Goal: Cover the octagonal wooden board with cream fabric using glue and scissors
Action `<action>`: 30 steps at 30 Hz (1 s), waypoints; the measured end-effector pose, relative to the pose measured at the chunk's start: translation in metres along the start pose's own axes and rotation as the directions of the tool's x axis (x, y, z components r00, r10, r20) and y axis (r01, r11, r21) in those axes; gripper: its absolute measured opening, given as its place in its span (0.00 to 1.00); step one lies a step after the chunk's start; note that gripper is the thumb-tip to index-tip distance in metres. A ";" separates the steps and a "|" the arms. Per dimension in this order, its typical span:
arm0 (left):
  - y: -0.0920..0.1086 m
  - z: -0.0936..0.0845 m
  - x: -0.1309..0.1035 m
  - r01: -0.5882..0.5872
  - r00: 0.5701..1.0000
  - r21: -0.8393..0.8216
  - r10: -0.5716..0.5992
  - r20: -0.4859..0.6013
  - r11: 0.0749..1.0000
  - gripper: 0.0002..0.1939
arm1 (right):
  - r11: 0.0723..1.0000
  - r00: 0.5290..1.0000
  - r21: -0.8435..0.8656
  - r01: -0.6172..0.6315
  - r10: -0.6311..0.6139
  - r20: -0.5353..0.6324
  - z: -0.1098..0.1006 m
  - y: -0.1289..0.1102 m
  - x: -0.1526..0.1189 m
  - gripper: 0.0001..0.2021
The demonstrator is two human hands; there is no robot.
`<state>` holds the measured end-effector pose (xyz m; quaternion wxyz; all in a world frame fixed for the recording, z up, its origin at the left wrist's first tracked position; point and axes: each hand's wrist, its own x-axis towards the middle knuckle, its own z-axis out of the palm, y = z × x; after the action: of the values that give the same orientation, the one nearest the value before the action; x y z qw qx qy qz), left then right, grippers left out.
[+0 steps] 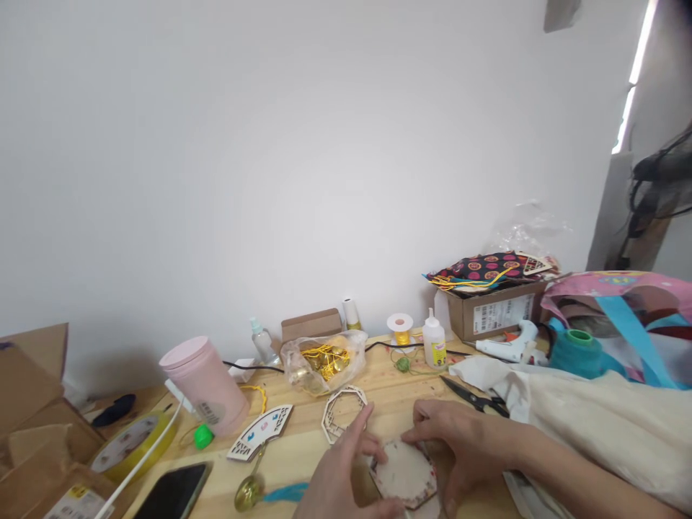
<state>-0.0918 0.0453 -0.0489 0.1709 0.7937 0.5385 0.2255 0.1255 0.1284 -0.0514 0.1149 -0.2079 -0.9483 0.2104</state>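
Pale unfinished wood on the table (pixel 303 450), matt with a visible grain. Thin laser-cut wood in the octagonal frame (pixel 342 412) and the fan-shaped piece (pixel 260 431), dry and dull. Cloth-faced octagonal piece (pixel 404 472) under the left hand (pixel 340 476) and right hand (pixel 459 440), soft and matt. Smooth satin plastic on the pink tumbler (pixel 205 386). Crinkled clear plastic bag (pixel 321 360) around shiny gold trinkets. Glossy glass on the black phone (pixel 173 490). Rough brown cardboard box (pixel 494 310).

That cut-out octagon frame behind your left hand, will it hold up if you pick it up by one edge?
The wooden octagon frame looks thin with open lattice corners, so probably light and stiff but snappable. It lies flat on the table, so it likely slides rather than rolls; the left hand is nearest.
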 end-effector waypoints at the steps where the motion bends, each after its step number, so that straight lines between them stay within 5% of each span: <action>1: 0.001 -0.002 0.000 0.005 1.000 -0.039 -0.004 0.004 0.999 0.44 | 1.000 1.000 -0.002 0.002 -0.002 -0.002 0.000 -0.001 0.000 0.27; 8: -0.008 0.006 0.000 -0.151 0.988 -0.077 0.153 0.022 0.986 0.26 | 0.997 1.000 0.083 -0.003 0.002 0.013 -0.003 0.001 -0.002 0.20; 12: -0.021 0.016 -0.003 -0.069 0.995 -0.234 0.050 -0.087 0.970 0.24 | 0.928 0.992 0.371 0.011 0.037 -0.122 -0.009 0.001 -0.002 0.08; 17: -0.042 0.029 -0.002 -0.006 0.991 -0.305 -0.035 -0.129 0.952 0.44 | 0.838 0.960 0.546 -0.002 0.155 -0.235 -0.005 0.008 0.006 0.22; 20: -0.041 0.026 -0.001 0.010 0.994 -0.235 -0.035 -0.100 0.972 0.38 | 0.775 0.924 0.630 -0.044 0.272 -0.270 -0.001 0.014 0.011 0.24; 23: -0.023 0.017 0.002 0.006 0.965 -0.343 -0.095 -0.243 0.939 0.22 | 0.715 0.892 0.696 -0.072 0.358 -0.276 0.000 0.014 0.012 0.24; 25: -0.006 0.014 0.008 0.047 0.925 -0.555 -0.246 -0.290 0.831 0.13 | 0.685 0.883 0.725 -0.074 0.382 -0.272 -0.001 0.011 0.012 0.24; 30: 0.026 0.017 0.033 0.088 0.847 -0.945 -0.523 -0.095 0.315 0.23 | 0.641 0.890 0.765 -0.063 0.383 -0.247 0.000 0.000 0.013 0.25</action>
<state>-0.0522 0.0661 -0.0440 0.5102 0.3811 0.4871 0.5977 0.1139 0.1341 -0.0497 0.3463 -0.2986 -0.7042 0.5432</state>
